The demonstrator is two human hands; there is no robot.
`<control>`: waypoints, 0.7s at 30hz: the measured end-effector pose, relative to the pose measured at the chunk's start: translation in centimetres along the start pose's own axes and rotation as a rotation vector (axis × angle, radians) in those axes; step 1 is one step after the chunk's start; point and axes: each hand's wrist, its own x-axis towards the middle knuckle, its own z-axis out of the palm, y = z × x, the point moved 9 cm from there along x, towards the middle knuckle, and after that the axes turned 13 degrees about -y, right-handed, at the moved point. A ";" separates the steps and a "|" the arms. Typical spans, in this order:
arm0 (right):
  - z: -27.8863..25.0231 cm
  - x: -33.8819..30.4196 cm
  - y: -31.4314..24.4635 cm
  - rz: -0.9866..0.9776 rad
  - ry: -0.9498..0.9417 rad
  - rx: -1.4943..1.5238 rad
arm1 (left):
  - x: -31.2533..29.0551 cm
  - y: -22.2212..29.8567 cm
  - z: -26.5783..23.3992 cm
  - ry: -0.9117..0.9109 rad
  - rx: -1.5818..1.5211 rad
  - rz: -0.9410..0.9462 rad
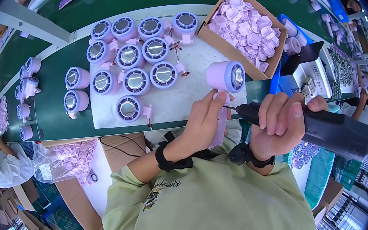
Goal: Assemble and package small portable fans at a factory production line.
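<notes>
Near the table's front edge, my left hand (200,122) is closed around the neck and handle of a pink handheld fan (220,78). The fan's round head points up and away from me. My right hand (280,124) grips a black electric screwdriver (338,131) with its fingers wrapped over the body. The screwdriver's thin bit points left and reaches the fan's neck beside my left fingertips; whether it sits in a screw is too small to see. Several pink fan heads (136,82) with lilac rims lie on a white mat (169,103) beyond my left hand.
A cardboard box (211,34) of small pink plastic parts stands at the back right, with a blue bin (294,29) beside it. More fan heads (76,101) rest on the green table to the left. Below the table edge lies a plastic bag (51,164) with pink parts.
</notes>
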 end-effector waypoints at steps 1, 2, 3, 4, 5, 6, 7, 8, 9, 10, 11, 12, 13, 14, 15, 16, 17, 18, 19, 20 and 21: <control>0.2 0.0 -0.1 -0.004 -0.016 -0.001 | -0.1 0.0 0.0 0.015 -0.006 0.017; 0.1 -0.1 -0.2 -0.002 -0.015 0.003 | -0.2 -0.1 0.1 0.020 -0.005 0.016; 0.2 -0.2 -0.2 0.008 -0.030 0.015 | -0.3 -0.1 0.2 0.024 -0.011 0.017; 0.2 -0.2 -0.2 0.016 -0.044 0.026 | -0.3 -0.1 0.4 0.026 -0.015 0.019; 0.2 -0.3 -0.2 0.017 -0.041 0.028 | -0.3 -0.1 0.4 0.027 -0.013 0.017; 0.1 -0.4 -0.2 0.027 -0.044 0.029 | -0.4 -0.2 0.5 0.033 -0.009 0.009; 0.1 -0.4 -0.1 0.036 -0.048 0.029 | -0.4 -0.3 0.5 0.038 -0.004 0.003; 0.0 -0.5 -0.1 0.035 -0.045 0.029 | -0.4 -0.4 0.6 0.038 -0.003 0.001; -0.1 -0.6 -0.1 0.029 -0.051 0.024 | -0.4 -0.4 0.6 0.045 -0.015 0.005; -0.1 -0.7 -0.2 0.021 -0.056 0.016 | -0.3 -0.3 0.6 0.049 -0.028 0.009; -0.2 -0.6 -0.3 0.020 -0.052 0.014 | -0.3 -0.3 0.7 0.045 -0.026 0.006; -0.1 -0.6 -0.4 0.011 -0.070 0.031 | -0.2 0.0 0.7 0.045 -0.014 0.016; 0.1 -0.5 -0.6 0.001 -0.093 0.060 | -0.3 0.2 0.7 0.054 0.001 0.033; 0.1 -0.5 -0.7 -0.003 -0.093 0.067 | -0.3 0.2 0.7 0.058 0.008 0.035; 0.1 -0.5 -0.8 -0.008 -0.093 0.063 | -0.4 0.3 0.8 0.050 0.027 0.052; 0.0 -0.4 -0.7 -0.012 -0.093 0.052 | -0.2 0.4 0.8 0.035 0.042 0.068; 0.0 -0.2 -0.8 -0.017 -0.091 0.054 | -0.1 0.7 0.8 0.034 0.048 0.069; -0.1 0.0 -0.9 -0.024 -0.077 0.086 | -0.1 0.9 0.9 0.017 0.048 0.034; -0.2 0.2 -1.2 -0.032 -0.063 0.118 | -0.1 1.0 1.0 -0.002 0.049 -0.002; -0.5 0.5 -1.8 -0.045 -0.062 0.120 | -0.2 1.3 0.8 -0.006 0.060 0.004; -1.1 0.7 -2.6 -0.078 -0.068 0.201 | -0.3 2.1 1.2 -0.079 0.199 0.037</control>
